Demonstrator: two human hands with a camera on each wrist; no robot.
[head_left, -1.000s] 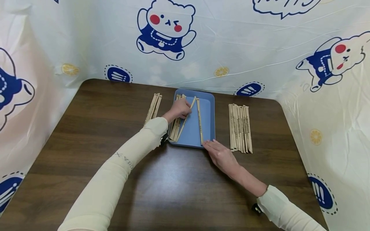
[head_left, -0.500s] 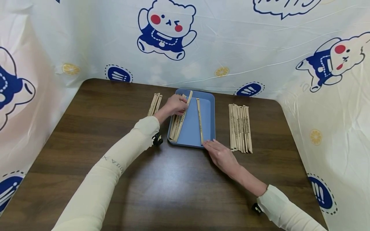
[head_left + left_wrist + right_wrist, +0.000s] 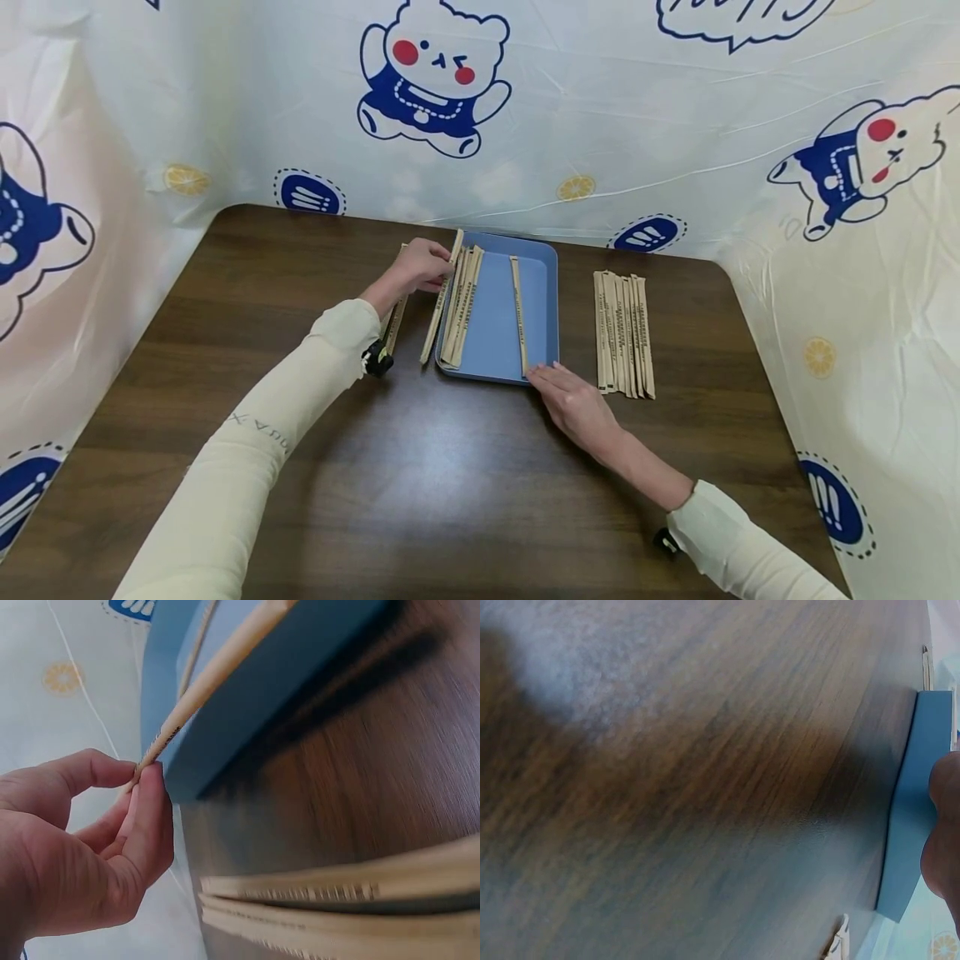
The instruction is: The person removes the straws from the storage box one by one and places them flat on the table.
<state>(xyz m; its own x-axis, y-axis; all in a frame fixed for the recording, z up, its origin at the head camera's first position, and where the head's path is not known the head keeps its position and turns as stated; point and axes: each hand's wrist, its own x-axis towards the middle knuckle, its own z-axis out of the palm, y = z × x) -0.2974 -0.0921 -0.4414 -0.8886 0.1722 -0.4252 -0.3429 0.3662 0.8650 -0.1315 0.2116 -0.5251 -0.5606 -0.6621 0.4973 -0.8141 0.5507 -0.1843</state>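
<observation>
My left hand [image 3: 424, 265] pinches a slim stick in a printed kraft-paper wrapper [image 3: 439, 304] between thumb and fingertips. In the left wrist view the held stick [image 3: 199, 690] slants across the blue tray's outer wall [image 3: 247, 697]. Seen from the head, it overlaps the left rim of the blue tray [image 3: 542, 317]. Several wrapped sticks [image 3: 462, 308] lie along the tray's left side, and a single one [image 3: 519, 317] lies right of its middle. My right hand [image 3: 577, 408] rests with straight fingers at the tray's front right corner; its fingers [image 3: 946, 825] overlap the outer wall.
Left of the tray, a small group of wrapped sticks [image 3: 393, 329] is partly hidden under my left hand. A row of several more [image 3: 624, 333] lies to the right on the brown wooden table [image 3: 450, 492]. A printed white sheet [image 3: 600, 108] hangs behind the table.
My left hand has lifted a wrapped stick out of the tray and carried it left, past the left rim. The right hand and tray have stayed in place.
</observation>
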